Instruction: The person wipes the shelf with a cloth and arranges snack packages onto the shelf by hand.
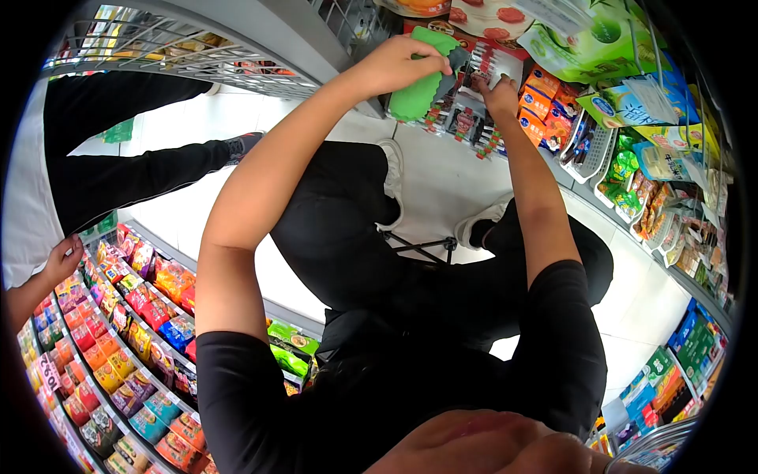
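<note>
My left hand [401, 66] is closed on a green cloth [418, 96] with a scalloped edge and a grey underside. The cloth hangs over the front of a low shelf, beside small dark-and-red snack packets [464, 120]. To the right, my right hand [499, 96] reaches into the same shelf, its fingers around clear-and-red snack packets [493, 62]; their tips are partly hidden among the wrappers. Orange packets [534, 104] stand in a stack just right of that hand.
Hanging green bags [588, 43] and white baskets [592, 150] of snacks line the right side. A wire rack [181, 47] rises at upper left. Another person's leg [142, 170] and hand [63, 259] are at left, above stocked shelves [118, 355]. A folding stool [422, 249] is beneath me.
</note>
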Tool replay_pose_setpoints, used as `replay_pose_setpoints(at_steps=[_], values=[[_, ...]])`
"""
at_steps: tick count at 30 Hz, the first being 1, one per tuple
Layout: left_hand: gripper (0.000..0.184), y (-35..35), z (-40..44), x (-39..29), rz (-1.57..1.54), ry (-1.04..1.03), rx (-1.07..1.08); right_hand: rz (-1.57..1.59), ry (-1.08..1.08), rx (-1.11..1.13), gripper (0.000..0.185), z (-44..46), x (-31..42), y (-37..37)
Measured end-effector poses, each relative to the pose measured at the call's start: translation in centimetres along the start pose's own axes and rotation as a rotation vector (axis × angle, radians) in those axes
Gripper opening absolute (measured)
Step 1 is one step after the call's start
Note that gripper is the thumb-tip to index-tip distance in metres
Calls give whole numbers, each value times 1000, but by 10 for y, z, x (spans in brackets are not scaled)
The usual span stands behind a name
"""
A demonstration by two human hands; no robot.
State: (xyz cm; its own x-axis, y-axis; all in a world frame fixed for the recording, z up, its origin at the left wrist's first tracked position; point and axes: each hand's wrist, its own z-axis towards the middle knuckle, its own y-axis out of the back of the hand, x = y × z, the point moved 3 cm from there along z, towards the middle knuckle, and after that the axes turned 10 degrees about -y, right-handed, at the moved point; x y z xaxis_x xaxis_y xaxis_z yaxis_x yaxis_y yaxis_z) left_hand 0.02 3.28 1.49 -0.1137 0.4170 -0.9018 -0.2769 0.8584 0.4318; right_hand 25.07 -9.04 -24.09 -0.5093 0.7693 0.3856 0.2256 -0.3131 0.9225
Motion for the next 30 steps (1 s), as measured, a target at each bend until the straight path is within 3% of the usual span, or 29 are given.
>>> replay_pose_setpoints(at_steps=[3, 4, 6, 10, 13, 18, 21, 24, 30], values=[[28, 1, 0, 2, -5, -1, -6, 107, 34, -55, 54, -17, 8, 37], [28, 2, 0, 0, 1, 3, -9, 97, 57, -113, 35, -22, 10, 45], [29, 3, -1, -2, 10, 8, -14, 123, 218, -35, 27, -33, 14, 62], [29, 3, 0, 1, 39, -12, -26, 155, 595, 8, 20, -51, 16, 64], [28, 3, 2, 7, 19, -64, -78, 120, 745, 81, 19, -67, 19, 63], [27, 4, 1, 8, 3, -114, -103, -157, 822, 400, 40, -87, 22, 41], [27, 6, 0, 10, 4, -134, -105, -367, 689, 490, 53, -97, 25, 26], [27, 6, 1, 12, 18, -131, -98, -461, 611, 503, 72, -103, 34, 25], [29, 5, 1, 11, 66, -116, -89, -546, 523, 493, 88, -102, 40, 17]])
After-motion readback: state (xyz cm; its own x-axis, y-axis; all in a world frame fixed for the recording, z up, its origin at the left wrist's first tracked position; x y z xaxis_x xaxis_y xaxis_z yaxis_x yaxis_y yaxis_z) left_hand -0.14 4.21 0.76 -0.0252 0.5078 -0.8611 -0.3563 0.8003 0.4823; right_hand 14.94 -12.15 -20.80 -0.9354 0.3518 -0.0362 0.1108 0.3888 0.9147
